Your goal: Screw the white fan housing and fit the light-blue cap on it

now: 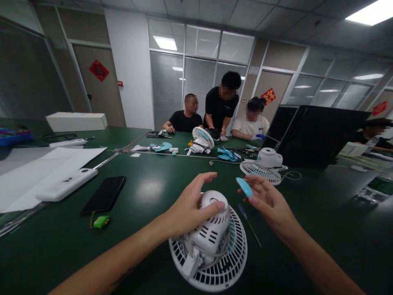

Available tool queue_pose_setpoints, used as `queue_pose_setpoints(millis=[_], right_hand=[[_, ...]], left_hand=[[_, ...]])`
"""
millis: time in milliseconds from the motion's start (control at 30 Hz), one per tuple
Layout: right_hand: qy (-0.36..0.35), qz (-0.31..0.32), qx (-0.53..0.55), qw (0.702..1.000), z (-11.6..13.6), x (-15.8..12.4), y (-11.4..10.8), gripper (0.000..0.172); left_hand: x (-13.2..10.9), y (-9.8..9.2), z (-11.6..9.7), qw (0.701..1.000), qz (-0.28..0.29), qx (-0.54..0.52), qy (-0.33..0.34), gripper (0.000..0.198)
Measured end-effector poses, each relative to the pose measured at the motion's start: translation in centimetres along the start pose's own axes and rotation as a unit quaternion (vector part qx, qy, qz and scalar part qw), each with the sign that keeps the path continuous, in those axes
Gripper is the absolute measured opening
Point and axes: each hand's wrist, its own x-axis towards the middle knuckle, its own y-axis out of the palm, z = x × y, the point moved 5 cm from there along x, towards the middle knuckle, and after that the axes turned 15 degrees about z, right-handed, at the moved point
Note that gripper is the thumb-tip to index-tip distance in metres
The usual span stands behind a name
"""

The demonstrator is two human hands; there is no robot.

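A small white fan point(211, 241) lies face down on the green table point(147, 192), its grille flat and its motor housing upward. My left hand point(190, 205) rests on the motor housing, thumb on top and the other fingers stretched out above it. My right hand point(268, 200) hovers just to the right, pinching a small light-blue plastic piece point(245, 186) between its fingertips. A thin screwdriver point(249, 224) with a blue handle lies on the table under my right hand.
A black phone point(104, 194), a white flat device point(67, 184) and a green object point(101, 221) lie to the left. More fans point(265, 164) and blue blades point(227, 154) sit further off. Three people are at the far end; a black box point(316, 135) stands right.
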Motion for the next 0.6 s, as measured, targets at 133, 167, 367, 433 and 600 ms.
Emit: queue_pose_setpoints(millis=[133,167,367,433,600], right_hand=[[-0.099,0.03,-0.037,0.994,1.4,1.9,4.4,0.04],[-0.112,0.024,-0.043,0.993,1.5,2.2,5.0,0.038],[-0.122,0.01,-0.06,0.991,1.1,3.2,6.0,0.029],[-0.135,0.02,-0.076,0.988,0.5,2.9,6.0,0.029],[-0.134,0.051,-0.076,0.987,-1.1,1.9,6.1,0.03]], left_hand=[[-0.4,-0.6,-1.5,0.986,-0.071,0.105,0.109,0.071],[-0.5,-0.8,-1.8,0.981,-0.082,0.117,0.129,0.066],[-0.4,-1.3,-1.4,0.98,-0.088,0.123,0.129,0.064],[-0.3,-1.0,-1.0,0.981,-0.082,0.127,0.119,0.062],[0.0,-0.5,-0.5,0.984,-0.075,0.135,0.089,0.038]])
